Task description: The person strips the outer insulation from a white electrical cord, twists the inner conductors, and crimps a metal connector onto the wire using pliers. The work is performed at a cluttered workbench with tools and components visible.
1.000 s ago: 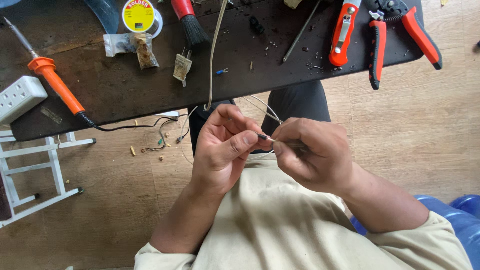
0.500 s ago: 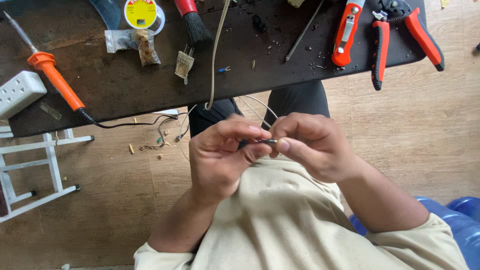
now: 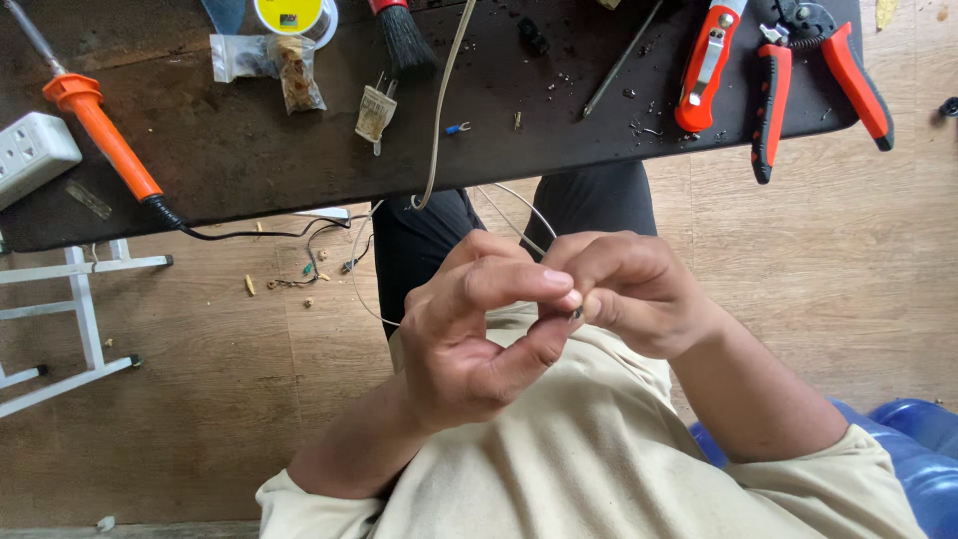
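Wooden floorboards run under a dark table [image 3: 249,160] whose near edge crosses the upper part of the view, and the person sits just back from it with both hands raised over the lap, clear of the clutter so the fine work sits close under the eyes. The left hand [image 3: 479,334] curls its thumb and forefinger together into a narrow pinch, and the right hand [image 3: 629,289] meets it fingertip to fingertip, closed the same way; between them shows only a small dark tip of the thin wire [image 3: 577,313], so how much of it each hand holds cannot be told. A pale strand of that wire loops up from the hands toward the table edge, near a beige cord [image 3: 439,120] that hangs off the edge. Tools lie in reach on the table but well apart from the hands: an orange-handled soldering iron [image 3: 100,135] at the left with its black lead drooping off the edge, a white power strip [image 3: 30,155] beside it, a two-pin plug [image 3: 376,112], a black brush [image 3: 404,45], a red folding knife [image 3: 707,65] and red-handled pliers [image 3: 808,75] at the right. Bits of cut wire [image 3: 319,265] lie scattered on the floor below the table edge.
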